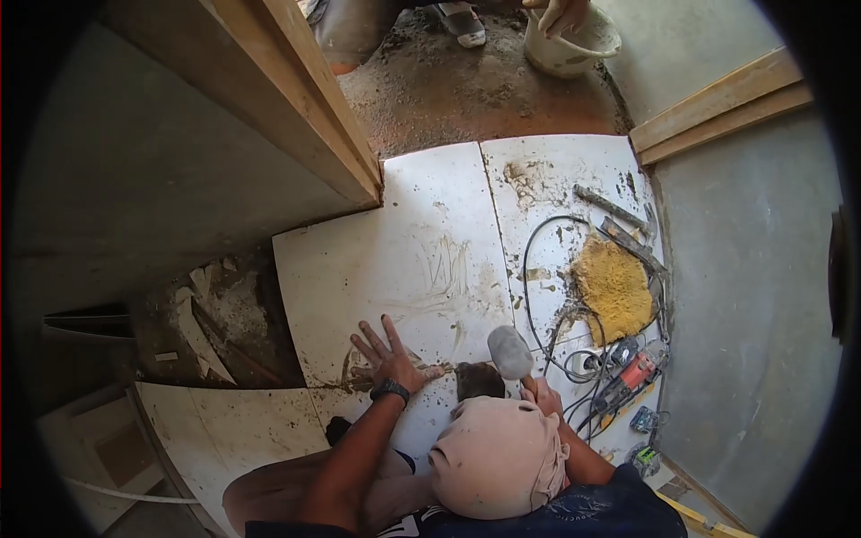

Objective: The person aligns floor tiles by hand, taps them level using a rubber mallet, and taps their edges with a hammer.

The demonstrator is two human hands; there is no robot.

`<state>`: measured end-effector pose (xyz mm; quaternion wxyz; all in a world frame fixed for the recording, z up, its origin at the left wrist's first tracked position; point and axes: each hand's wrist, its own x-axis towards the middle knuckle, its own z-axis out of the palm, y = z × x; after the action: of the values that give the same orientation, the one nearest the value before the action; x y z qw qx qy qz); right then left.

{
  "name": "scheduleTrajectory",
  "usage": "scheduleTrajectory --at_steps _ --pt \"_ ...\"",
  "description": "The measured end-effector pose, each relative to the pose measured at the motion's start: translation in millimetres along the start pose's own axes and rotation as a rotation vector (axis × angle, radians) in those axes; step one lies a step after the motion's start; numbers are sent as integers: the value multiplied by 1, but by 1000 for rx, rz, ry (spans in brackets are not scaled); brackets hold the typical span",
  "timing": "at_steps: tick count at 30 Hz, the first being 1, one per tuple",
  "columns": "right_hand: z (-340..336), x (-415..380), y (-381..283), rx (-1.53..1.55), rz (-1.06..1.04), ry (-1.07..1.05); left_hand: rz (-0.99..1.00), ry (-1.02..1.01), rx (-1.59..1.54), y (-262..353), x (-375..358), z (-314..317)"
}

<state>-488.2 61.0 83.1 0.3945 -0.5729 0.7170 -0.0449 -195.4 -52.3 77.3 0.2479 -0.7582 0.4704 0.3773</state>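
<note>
My left hand (393, 365) lies flat with fingers spread on a large white floor tile (404, 269) smeared with mud, a dark watch on its wrist. My right hand (543, 397) grips the short wooden handle of a mallet (511, 351), whose grey head is tilted up over the tiles. Between the two hands is a dark patch (480, 381) at a tile joint. A pale pink cloth cap (498, 457) covers part of the view below the mallet and hides some of my right hand.
A yellow shaggy mat (614, 289), a red angle grinder (635, 375) and looped black cable (526, 269) lie to the right, near the wall. Ahead, another person's hand (565, 13) reaches into a bucket (574, 56). A wooden door frame (296, 99) stands left, beside broken tile strips (197, 332).
</note>
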Motion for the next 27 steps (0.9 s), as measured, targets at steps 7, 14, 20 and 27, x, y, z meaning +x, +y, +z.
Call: scheduleTrajectory --at_steps 7,14,20,27 --pt "59 -18 103 290 115 -39 24 56 -28 -6 6 13" --pt "26 -3 60 170 -29 58 44 80 -71 -10 9 18" --pt "-25 33 -56 47 22 0 59 51 -117 -14 -9 20" --pt "-37 56 -79 225 -601 293 47 78 -79 -10 3 10"
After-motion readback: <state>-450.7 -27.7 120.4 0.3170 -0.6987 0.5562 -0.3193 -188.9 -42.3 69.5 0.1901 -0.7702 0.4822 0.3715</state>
